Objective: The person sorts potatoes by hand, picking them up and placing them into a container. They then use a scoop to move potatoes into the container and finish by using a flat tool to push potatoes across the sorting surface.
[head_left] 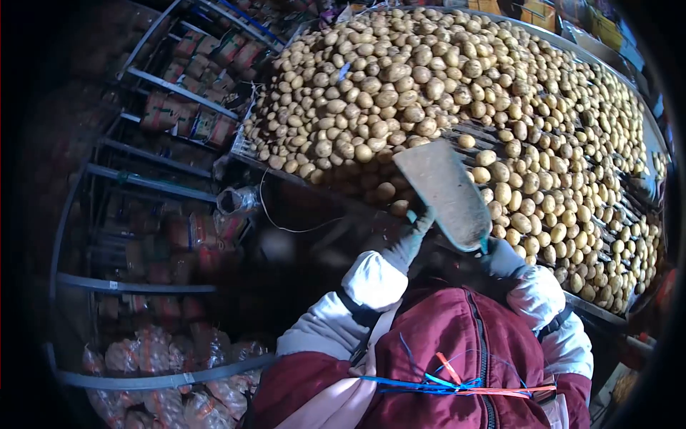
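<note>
A broad scoop (451,189) with a worn, dirty face and a greenish rim reaches over the near edge of a potato heap (400,79). No potatoes lie in it. My right hand (504,259), in a grey glove, is closed around the handle end of the scoop. My left hand (409,242), also gloved, is at the scoop's left edge and seems to grip it; part of its fingers is hidden. Loose potatoes (525,204) lie just beyond the scoop's right side, on dark slats (480,136).
The potatoes rest on a large slatted table with a metal rim (597,304). To the left stands a metal rack frame (153,182) with stacked packs (204,68) behind it. Filled clear bags (153,357) sit at the lower left. A thin white cord (286,227) hangs from the table's near side.
</note>
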Demonstrator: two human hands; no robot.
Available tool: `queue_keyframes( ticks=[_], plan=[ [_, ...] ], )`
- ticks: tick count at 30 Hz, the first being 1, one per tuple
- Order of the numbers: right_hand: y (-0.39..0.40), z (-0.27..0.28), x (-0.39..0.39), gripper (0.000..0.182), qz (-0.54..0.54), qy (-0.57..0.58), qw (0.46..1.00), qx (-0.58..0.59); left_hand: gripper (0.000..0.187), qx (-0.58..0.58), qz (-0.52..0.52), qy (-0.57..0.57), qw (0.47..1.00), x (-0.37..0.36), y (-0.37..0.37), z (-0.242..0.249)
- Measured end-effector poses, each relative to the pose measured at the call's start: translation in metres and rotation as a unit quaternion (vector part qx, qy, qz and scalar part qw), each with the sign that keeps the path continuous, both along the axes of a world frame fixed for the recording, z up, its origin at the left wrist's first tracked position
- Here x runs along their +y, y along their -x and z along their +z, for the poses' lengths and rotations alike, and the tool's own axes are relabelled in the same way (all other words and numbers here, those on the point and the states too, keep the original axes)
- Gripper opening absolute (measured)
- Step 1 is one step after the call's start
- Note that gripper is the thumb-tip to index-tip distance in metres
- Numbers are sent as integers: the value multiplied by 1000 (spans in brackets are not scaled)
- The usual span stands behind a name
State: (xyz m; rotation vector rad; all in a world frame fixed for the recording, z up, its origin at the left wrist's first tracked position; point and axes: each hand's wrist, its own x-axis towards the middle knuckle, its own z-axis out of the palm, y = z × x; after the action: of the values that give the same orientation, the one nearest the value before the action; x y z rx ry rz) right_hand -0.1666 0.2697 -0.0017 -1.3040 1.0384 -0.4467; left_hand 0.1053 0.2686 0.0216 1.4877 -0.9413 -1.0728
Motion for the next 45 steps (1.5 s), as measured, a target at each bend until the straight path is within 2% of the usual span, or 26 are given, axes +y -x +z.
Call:
queue_keyframes(
  ticks=[2,4,7,10,11,12,14,16,17,18,20,22,24,25,27,28,29,30,32,36,37,38,39,40,44,45],
  plan=[
    [-27,66,-6,48,62,-24,998,20,52,90,43,10,995,8,-24,-20],
    [-55,107,-14,52,97,-36,990,95,61,116,31,-42,992,12,-30,18],
    [-112,-35,-29,39,152,46,987,10,57,146,94,-13,985,7,-82,-1],
    [-165,9,-46,29,223,-18,974,-39,79,237,75,-30,968,5,-112,58],
    [-186,16,-56,23,266,-28,962,53,79,249,80,-33,965,5,-128,65],
    [-202,40,-58,18,240,-49,969,3,79,249,91,-34,964,5,-145,69],
    [-239,-9,-63,28,253,-107,952,-134,79,246,114,-30,962,2,-180,71],
    [-278,-48,-92,24,410,85,865,-276,80,240,135,-30,961,-6,-215,69],
    [-280,-5,-108,29,461,-5,872,-166,80,236,141,-31,961,-12,-230,69],
    [-299,-33,-125,31,484,288,755,-336,80,228,148,-33,962,-18,-244,67],
    [-323,-36,-144,33,467,390,725,-322,81,213,159,-36,963,-33,-268,66],
    [-342,-32,-152,38,482,340,757,-281,81,197,167,-41,965,-50,-289,66],
    [-360,-28,-144,27,469,296,816,-163,82,176,177,-45,967,-68,-308,67],
    [-382,-62,-136,22,378,46,921,-80,82,166,177,-45,969,-79,-314,68],
    [-399,-79,-128,20,330,26,943,16,82,148,179,-51,971,-87,-320,70],
    [-404,-81,-123,18,286,2,952,110,83,136,180,-56,973,-85,-318,69],
    [-363,12,-131,20,366,117,923,-28,83,123,178,-58,975,-82,-312,66],
    [-362,27,-125,25,245,-98,958,113,83,102,170,-56,979,-76,-299,59],
    [-327,10,-119,31,185,-132,974,28,83,48,146,-33,988,-65,-270,41],
    [-346,-3,-111,30,151,-136,975,90,84,47,146,-30,988,-78,-284,37],
    [-357,21,-114,30,133,-158,973,101,85,66,156,-37,985,-85,-297,45],
    [-365,48,-119,29,138,-88,984,66,85,80,161,-46,983,-94,-307,53],
    [-384,-14,-113,27,113,-147,981,59,85,88,164,-56,981,-100,-313,62],
    [-380,15,-119,29,130,-205,969,40,85,88,166,-67,980,-104,-316,69],
    [-371,34,-117,24,80,-124,987,59,86,61,142,-164,974,-99,-287,97],
    [-363,42,-117,22,78,-114,989,55,101,62,96,-100,988,-103,-289,79]
  ],
)
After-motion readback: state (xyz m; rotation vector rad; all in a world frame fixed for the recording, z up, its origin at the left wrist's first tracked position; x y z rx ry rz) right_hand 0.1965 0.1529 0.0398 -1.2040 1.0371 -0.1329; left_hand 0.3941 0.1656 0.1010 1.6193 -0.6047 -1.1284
